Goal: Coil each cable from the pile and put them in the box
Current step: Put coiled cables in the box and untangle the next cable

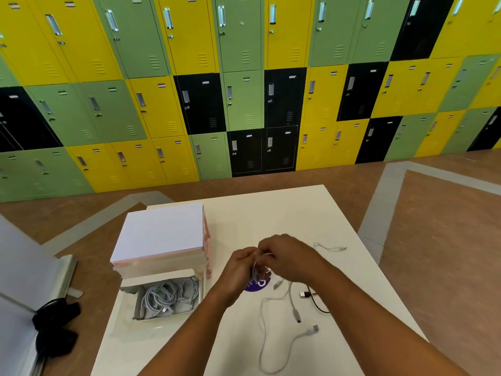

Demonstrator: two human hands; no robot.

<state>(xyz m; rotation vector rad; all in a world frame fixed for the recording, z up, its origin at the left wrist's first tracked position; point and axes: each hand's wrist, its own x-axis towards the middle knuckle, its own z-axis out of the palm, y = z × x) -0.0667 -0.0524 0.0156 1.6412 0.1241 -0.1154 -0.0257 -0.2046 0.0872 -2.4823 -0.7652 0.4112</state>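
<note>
Over the middle of the white table (pixel 292 213), my left hand (pixel 238 267) and my right hand (pixel 284 256) meet, both closed on a white cable (pixel 254 270) that loops between them. Its loose end (pixel 264 335) trails down across the table toward me. An open box (pixel 130 290) at the front left holds several coiled white cables (pixel 166 297). A black cable (pixel 315 302) and a short white cable (pixel 329 248) lie loose to the right of my hands.
The raised white lid (pixel 160 234) stands behind the box. A purple round sticker (pixel 257 284) is under my hands. Coloured lockers (pixel 244 90) line the far wall. A black object (pixel 54 329) sits on the floor at left.
</note>
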